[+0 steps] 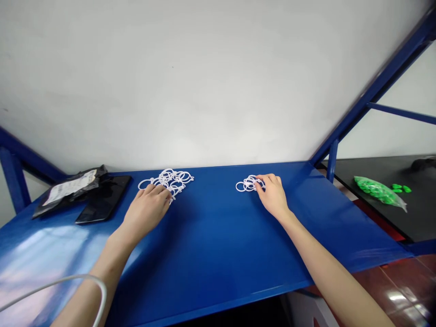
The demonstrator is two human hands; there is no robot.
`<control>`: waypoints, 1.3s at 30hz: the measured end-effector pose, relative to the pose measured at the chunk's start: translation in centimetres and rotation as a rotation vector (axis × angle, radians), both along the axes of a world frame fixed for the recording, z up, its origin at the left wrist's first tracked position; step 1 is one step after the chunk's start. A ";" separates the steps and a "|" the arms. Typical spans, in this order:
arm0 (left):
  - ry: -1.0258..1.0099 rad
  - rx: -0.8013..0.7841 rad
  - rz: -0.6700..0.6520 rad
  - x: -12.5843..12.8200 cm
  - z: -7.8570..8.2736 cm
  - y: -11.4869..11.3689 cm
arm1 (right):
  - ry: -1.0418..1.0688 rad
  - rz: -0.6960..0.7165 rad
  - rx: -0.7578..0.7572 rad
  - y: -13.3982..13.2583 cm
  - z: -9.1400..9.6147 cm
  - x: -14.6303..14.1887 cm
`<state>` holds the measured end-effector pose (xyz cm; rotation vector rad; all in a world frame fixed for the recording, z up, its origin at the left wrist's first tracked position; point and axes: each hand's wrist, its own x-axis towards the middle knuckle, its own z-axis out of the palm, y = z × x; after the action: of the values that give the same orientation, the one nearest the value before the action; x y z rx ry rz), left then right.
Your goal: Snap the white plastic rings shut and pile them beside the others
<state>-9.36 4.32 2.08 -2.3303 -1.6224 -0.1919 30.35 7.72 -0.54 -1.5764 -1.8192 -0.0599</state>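
A loose pile of thin white plastic rings (pixel 177 180), some with a small knob on them, lies at the back of the blue table, left of the middle. My left hand (pixel 150 204) is over the near side of this pile, fingers curled down; its fingertips are hidden, so what they hold does not show. Farther right lies a smaller cluster of white rings (pixel 248 183). There my right hand (pixel 272 193) pinches the right edge of a ring between thumb and fingers, close to the tabletop.
A black plastic mailing bag (pixel 73 188) with a white label overlaps a dark flat tablet-like slab (pixel 105 200) at left. A white cable (pixel 54 282) crosses my left forearm. On a black table (pixel 418 222) at right lies a clear bag of green pieces (pixel 378 190). Blue frame bars (pixel 344 120) rise beside the wall.
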 end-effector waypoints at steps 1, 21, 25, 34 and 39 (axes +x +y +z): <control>-0.015 0.026 -0.013 0.6 0.1 -0.2 | -0.013 0.016 0.010 -0.4 0.2 -0.5; -0.521 0.001 -0.548 9.8 -2.5 -4.9 | 0.225 0.779 -0.196 -6.4 0.9 -7.3; -0.499 0.027 -0.586 9.8 -2.3 -4.9 | 0.266 0.769 -0.228 -6.6 1.4 -7.2; -0.523 -0.003 -0.665 9.6 -2.9 -4.8 | 0.238 0.824 -0.219 -7.0 1.8 -7.1; -0.532 -0.008 -0.687 9.6 -2.3 -4.8 | 0.157 0.844 -0.174 -7.0 1.6 -7.3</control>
<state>0.20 -0.52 -0.23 -2.9149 -0.9014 -1.0170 23.05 0.75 1.10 -0.7745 -2.2500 0.6038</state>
